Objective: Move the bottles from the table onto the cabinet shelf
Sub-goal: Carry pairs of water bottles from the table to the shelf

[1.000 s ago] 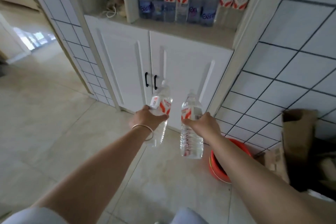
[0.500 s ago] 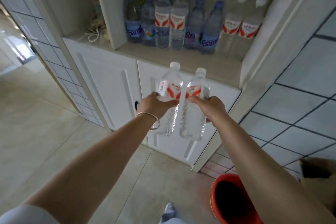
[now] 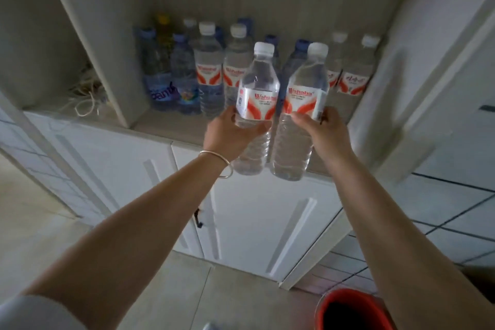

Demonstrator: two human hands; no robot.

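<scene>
Left hand (image 3: 227, 131) grips left bottle (image 3: 257, 94) at mid-body; right hand (image 3: 320, 128) grips right bottle (image 3: 305, 96) likewise. Both bottles upright, side by side, nearly touching, held in the air before the shelf (image 3: 171, 128). Behind: row of shelved bottles (image 3: 209, 72).

Held bottles (image 3: 258, 104) clear, white caps, red-white labels; cabinet doors (image 3: 254, 222) white; bucket (image 3: 351, 308) red.
</scene>
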